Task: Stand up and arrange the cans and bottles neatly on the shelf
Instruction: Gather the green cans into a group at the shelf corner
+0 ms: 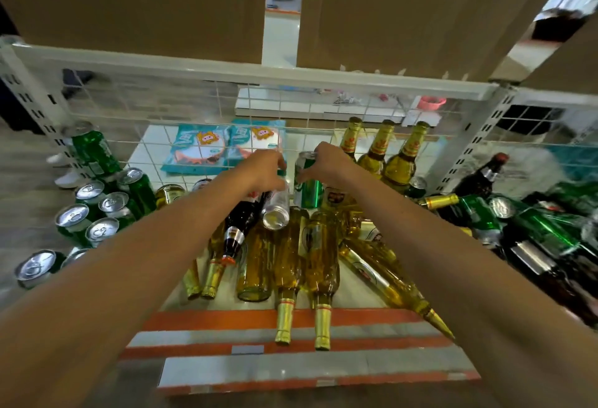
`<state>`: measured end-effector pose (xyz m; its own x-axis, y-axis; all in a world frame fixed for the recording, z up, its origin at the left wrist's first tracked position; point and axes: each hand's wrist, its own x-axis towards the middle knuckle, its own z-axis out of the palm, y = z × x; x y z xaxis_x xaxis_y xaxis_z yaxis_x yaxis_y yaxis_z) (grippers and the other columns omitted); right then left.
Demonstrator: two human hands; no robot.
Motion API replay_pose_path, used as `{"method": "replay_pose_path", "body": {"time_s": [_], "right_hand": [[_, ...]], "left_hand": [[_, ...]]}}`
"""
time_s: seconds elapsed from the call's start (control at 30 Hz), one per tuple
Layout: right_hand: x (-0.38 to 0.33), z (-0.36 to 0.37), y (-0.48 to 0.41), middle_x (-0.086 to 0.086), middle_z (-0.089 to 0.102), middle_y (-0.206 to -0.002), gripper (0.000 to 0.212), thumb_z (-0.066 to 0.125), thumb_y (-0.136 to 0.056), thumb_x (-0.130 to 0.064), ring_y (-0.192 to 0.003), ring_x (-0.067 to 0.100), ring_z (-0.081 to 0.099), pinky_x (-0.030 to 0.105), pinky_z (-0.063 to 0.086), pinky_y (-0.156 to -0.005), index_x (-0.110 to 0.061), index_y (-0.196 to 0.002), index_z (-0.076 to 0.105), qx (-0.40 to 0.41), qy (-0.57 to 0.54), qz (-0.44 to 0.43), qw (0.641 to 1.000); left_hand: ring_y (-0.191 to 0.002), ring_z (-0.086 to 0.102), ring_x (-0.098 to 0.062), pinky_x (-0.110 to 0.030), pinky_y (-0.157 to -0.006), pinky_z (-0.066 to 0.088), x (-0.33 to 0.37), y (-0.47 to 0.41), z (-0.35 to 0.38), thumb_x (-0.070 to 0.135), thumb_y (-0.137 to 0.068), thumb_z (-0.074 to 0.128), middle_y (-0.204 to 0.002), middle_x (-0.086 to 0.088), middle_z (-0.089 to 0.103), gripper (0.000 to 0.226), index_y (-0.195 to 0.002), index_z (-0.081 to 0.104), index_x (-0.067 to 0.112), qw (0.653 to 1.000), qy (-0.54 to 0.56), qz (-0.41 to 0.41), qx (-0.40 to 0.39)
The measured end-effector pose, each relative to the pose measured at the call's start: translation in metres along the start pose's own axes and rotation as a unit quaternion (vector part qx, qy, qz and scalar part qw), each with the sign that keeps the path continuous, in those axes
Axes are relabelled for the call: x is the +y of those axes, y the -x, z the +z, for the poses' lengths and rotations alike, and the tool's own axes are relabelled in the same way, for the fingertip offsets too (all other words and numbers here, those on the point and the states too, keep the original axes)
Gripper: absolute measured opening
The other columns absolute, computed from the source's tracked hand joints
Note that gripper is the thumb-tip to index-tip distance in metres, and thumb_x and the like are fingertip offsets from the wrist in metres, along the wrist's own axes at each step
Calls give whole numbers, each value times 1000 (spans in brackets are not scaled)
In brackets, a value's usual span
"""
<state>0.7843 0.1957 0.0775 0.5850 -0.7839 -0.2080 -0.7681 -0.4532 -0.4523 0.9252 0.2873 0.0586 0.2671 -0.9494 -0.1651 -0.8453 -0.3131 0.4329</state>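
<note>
Silver can clasped by left hand, green can by right hand, mesh behind

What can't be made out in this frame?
Head view:
- Top of the green can: covered by the right hand.
- Far end of the silver can: hidden under the left hand.
- The green bottles at the right edge: blurred and cut off.
- Labels on the amber bottles: too blurred to read.
</note>
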Motion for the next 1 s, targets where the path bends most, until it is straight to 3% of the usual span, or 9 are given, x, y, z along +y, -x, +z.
{"method": "replay_pose_path", "body": {"time_s": [0.17,0.3,0.5,0.6,0.7,0.77,0.83,0.9,1.0], "right_hand": [[-49,-25,6,-2,55,-78,32,78,-79,-36,-72,15,55,26,40,-56,-17,-90,55,-9,-6,-83,996],[-112,-19,0,6,64,-79,45,79,-71,-44,-72,21,61,32,42,-59,-6,-92,67,-15,7,-120,993],[-215,24,3,0,61,-78,49,76,-73,-52,-71,17,57,30,36,-53,-10,-93,63,-36,-10,-230,973],[-255,53,4,0,66,-96,63,69,-70,-68,-83,16,58,28,35,-58,-15,-104,63,-86,-36,-284,954],[-278,78,7,8,55,-137,69,65,-87,-55,-116,25,55,30,41,-81,-8,-136,51,-129,-14,-291,948],[-284,93,7,11,55,-139,66,63,-91,-52,-121,26,54,32,42,-88,-6,-136,52,-152,3,-297,943],[-286,106,5,9,57,-136,58,61,-93,-48,-120,25,54,29,40,-87,-8,-134,54,-168,18,-300,939],[-285,120,0,10,57,-136,51,61,-95,-43,-120,25,54,27,38,-84,-9,-133,54,-178,28,-293,939],[-282,134,-7,13,58,-132,54,61,-94,-46,-116,28,56,31,44,-86,-6,-131,56,-180,46,-280,942]], "left_hand": [[-104,57,-19,-27,-81,44,-11,17,-30,32,-77,83,-125,-5,59,71,-137,49,15,992,123,-5,22],[-105,57,-16,-26,-82,44,-42,40,-56,39,-75,84,-119,1,60,67,-131,51,19,976,196,-39,88],[-95,64,-14,-26,-76,48,-134,91,-91,54,-57,87,-99,6,68,68,-111,62,21,942,234,-133,199],[-90,67,-15,-31,-79,55,-183,122,-97,43,-59,89,-92,4,70,59,-106,62,20,908,277,-184,254],[-91,69,-13,-38,-84,58,-227,148,-98,57,-46,86,-95,7,74,75,-111,67,26,887,284,-216,294],[-93,66,-9,-23,-74,53,-248,158,-96,63,-43,86,-102,9,72,85,-117,66,26,876,271,-253,308],[-93,63,-9,-12,-61,40,-264,162,-96,50,-51,91,-103,6,68,78,-117,63,20,862,266,-289,320],[-93,64,-13,-12,-58,38,-276,158,-93,42,-52,92,-101,4,68,72,-114,63,20,857,256,-305,327],[-96,63,-16,-26,-72,51,-287,144,-86,40,-53,92,-103,3,66,73,-115,60,19,853,241,-318,336]]}}
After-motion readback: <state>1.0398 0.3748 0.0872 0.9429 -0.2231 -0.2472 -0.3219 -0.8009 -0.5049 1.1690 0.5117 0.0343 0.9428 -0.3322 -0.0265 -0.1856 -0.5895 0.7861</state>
